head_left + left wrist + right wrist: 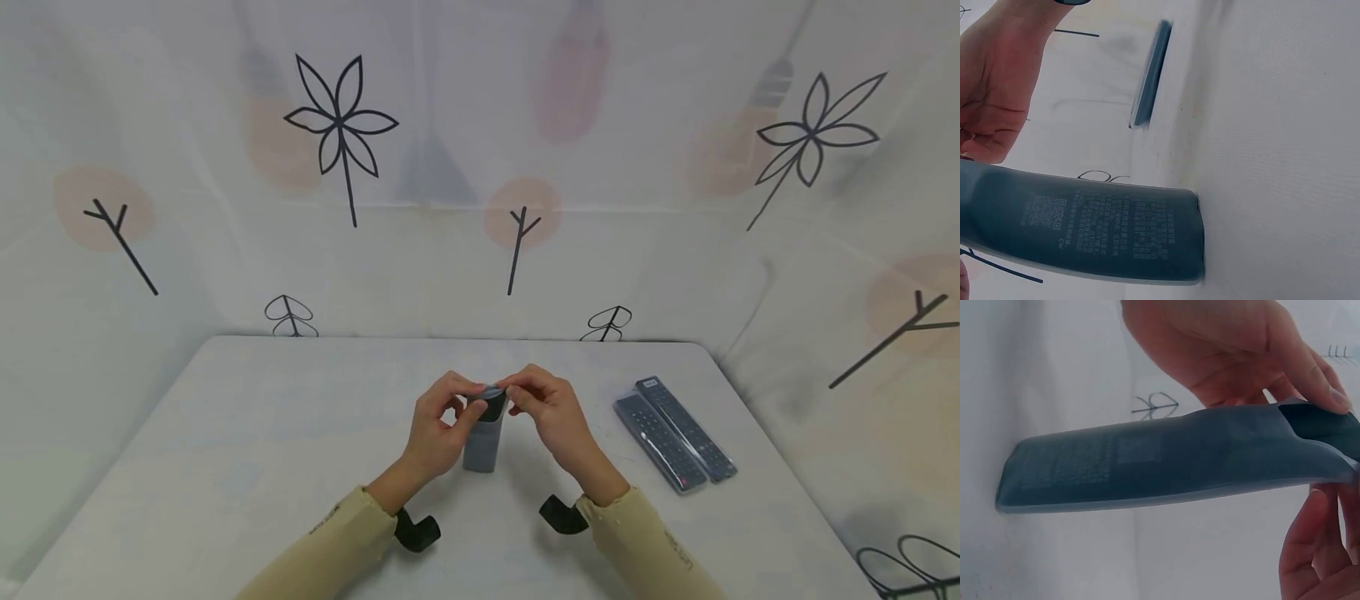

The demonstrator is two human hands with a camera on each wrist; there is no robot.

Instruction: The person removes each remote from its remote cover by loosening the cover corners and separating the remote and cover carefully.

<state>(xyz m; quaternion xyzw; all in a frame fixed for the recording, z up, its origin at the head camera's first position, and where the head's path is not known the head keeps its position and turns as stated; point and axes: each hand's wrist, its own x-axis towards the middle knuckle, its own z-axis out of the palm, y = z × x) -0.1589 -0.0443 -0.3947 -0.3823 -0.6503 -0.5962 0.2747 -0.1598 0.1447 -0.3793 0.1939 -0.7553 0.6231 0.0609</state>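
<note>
A translucent plastic sleeve stands nearly upright in mid-table, its lower end at the tabletop. Inside it is a long dark slab, probably a remote control, bare at the sleeve's open top. Rows of small pale print show on the wrapped slab in the left wrist view. My left hand pinches the left side of the sleeve's mouth between thumb and fingers. On the opposite side, my right hand pinches the mouth's edge near the top. The fingers partly hide the rim.
Two dark remote controls lie side by side at the right: a nearer one in shiny clear wrap and a slimmer one. Black wrist mounts hang under the sleeves. A patterned white cloth wall rises behind the white table.
</note>
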